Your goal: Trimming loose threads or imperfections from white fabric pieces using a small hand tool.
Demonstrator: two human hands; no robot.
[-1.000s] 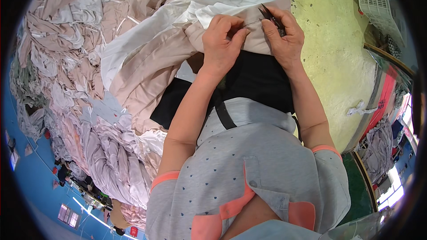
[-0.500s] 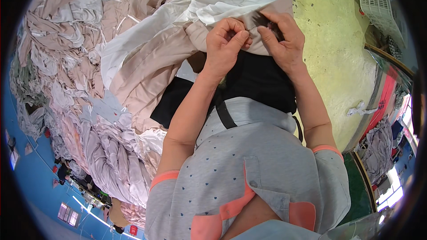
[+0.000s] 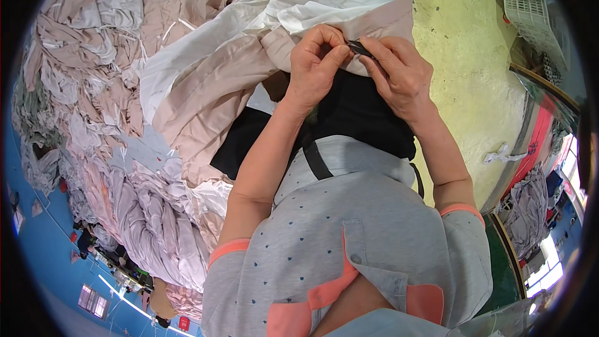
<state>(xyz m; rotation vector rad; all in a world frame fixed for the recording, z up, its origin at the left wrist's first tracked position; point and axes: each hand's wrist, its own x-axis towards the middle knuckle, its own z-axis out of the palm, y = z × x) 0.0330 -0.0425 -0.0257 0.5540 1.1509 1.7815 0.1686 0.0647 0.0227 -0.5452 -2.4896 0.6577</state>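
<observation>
Beige fabric [image 3: 380,22] with a white side [image 3: 312,1] lies over my lap and spreads away to the left. Thumb and fingers of my left hand [image 3: 316,62] are pinched on the beige fabric near its edge; the exact grip is partly hidden. Close beside it, my right hand [image 3: 399,75] is closed on small dark thread snips [image 3: 359,48], whose tip points left at the left fingertips. Most of the tool is covered by the right fingers. Below the hands is the black cloth [image 3: 368,109] on my lap.
A large heap of beige, white and grey fabric [image 3: 93,43] fills the left side. Yellow worn floor [image 3: 468,87] lies to the right, with a white plastic crate [image 3: 527,6] at the far right. A white scrap [image 3: 502,155] lies near a red strip [image 3: 530,150].
The right hand has come down and slightly right, bringing the snips, blurred before, to the left fingertips. The left hand stays nearly in place, and the fabric's edge shows more plainly.
</observation>
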